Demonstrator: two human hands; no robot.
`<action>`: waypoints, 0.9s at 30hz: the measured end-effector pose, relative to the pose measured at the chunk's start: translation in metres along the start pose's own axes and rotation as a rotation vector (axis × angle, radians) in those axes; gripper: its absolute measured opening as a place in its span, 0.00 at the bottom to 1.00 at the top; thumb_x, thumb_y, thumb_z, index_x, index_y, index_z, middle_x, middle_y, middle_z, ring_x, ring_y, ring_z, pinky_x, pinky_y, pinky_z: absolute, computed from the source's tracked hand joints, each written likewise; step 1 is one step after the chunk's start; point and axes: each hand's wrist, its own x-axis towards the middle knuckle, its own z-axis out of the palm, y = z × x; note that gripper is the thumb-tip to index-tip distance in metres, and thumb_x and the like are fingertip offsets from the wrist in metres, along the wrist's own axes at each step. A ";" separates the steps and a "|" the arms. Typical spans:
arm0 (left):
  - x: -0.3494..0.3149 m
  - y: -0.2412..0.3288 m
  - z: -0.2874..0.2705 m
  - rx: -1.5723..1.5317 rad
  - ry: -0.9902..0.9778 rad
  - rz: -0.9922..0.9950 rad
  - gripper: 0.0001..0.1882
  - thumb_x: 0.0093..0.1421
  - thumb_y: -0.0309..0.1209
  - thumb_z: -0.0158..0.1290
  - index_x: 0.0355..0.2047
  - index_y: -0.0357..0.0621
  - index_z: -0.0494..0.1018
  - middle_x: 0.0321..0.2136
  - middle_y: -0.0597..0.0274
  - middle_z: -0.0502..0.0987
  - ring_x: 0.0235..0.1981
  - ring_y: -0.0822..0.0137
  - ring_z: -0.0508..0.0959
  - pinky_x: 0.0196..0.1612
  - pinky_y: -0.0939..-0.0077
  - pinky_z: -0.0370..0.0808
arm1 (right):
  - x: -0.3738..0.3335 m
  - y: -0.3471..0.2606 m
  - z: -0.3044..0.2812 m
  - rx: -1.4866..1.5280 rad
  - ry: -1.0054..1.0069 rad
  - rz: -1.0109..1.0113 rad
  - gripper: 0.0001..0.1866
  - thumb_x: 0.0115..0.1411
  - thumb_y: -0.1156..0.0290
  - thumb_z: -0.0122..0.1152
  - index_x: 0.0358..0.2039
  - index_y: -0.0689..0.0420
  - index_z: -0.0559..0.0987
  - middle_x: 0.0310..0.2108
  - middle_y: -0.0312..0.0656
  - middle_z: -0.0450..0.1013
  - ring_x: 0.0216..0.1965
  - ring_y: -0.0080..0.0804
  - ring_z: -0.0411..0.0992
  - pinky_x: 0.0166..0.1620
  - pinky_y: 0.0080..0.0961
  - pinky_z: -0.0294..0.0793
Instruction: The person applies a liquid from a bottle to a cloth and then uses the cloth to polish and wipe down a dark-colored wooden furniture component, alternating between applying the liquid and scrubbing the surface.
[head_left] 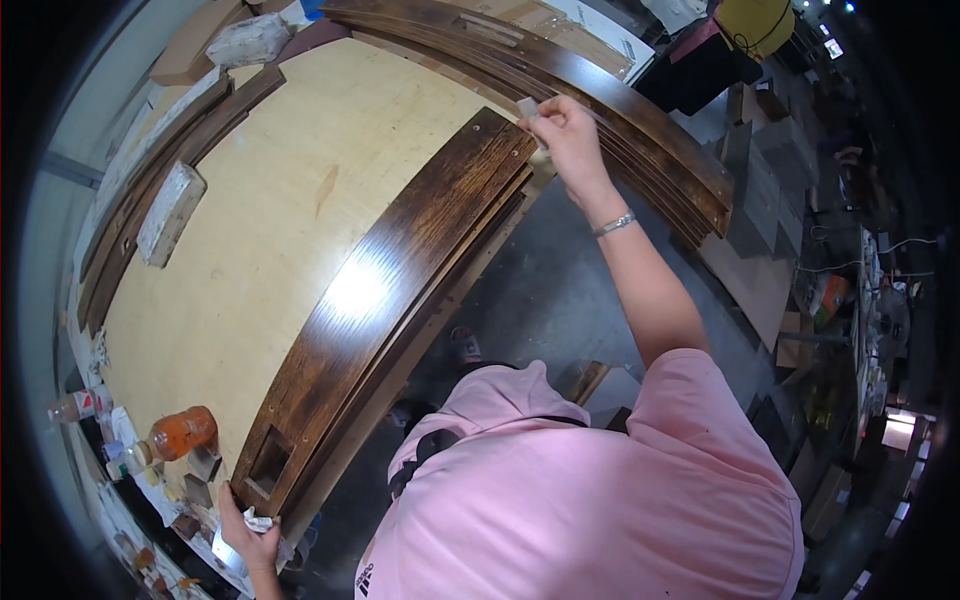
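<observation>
A long, dark brown varnished wooden board (400, 235) lies slantwise along the near edge of a pale plywood tabletop (290, 160). It has small holes at its far end and a rectangular cut-out near its close end. At the far end, my right hand (568, 140) pinches a small pale grey pad (528, 108) beside the board's corner. My left hand (250, 535) is at the near end, its fingers against the board's end and closed around a crumpled white cloth (258, 522). Under the top board, other wooden pieces show along its edge.
Stacked dark curved boards (640, 130) stand beyond my right hand. More brown strips (180, 180) and a white wrapped block (170, 215) lie at the table's left. A bottle of orange liquid (185, 432) is near my left hand. Grey floor (540, 270) shows below.
</observation>
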 end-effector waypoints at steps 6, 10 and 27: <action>-0.010 -0.011 -0.003 -0.007 -0.006 0.008 0.52 0.41 0.48 0.63 0.64 0.32 0.62 0.56 0.35 0.72 0.54 0.38 0.75 0.57 0.55 0.72 | -0.028 -0.001 0.012 -0.199 0.008 -0.100 0.11 0.56 0.72 0.63 0.36 0.67 0.76 0.28 0.41 0.76 0.31 0.24 0.73 0.36 0.24 0.73; -0.014 -0.016 -0.003 -0.049 -0.019 -0.027 0.52 0.42 0.49 0.62 0.65 0.32 0.62 0.56 0.35 0.72 0.54 0.38 0.75 0.56 0.56 0.72 | -0.042 -0.010 0.005 -0.045 -0.035 0.034 0.10 0.53 0.73 0.64 0.33 0.64 0.75 0.29 0.43 0.75 0.32 0.31 0.74 0.38 0.28 0.73; -0.016 -0.025 -0.002 0.060 -0.044 0.012 0.53 0.49 0.59 0.59 0.65 0.31 0.61 0.59 0.34 0.69 0.59 0.37 0.71 0.60 0.54 0.69 | -0.053 0.012 -0.009 -0.492 0.216 -0.437 0.09 0.47 0.77 0.68 0.28 0.60 0.76 0.28 0.42 0.69 0.28 0.34 0.69 0.32 0.29 0.69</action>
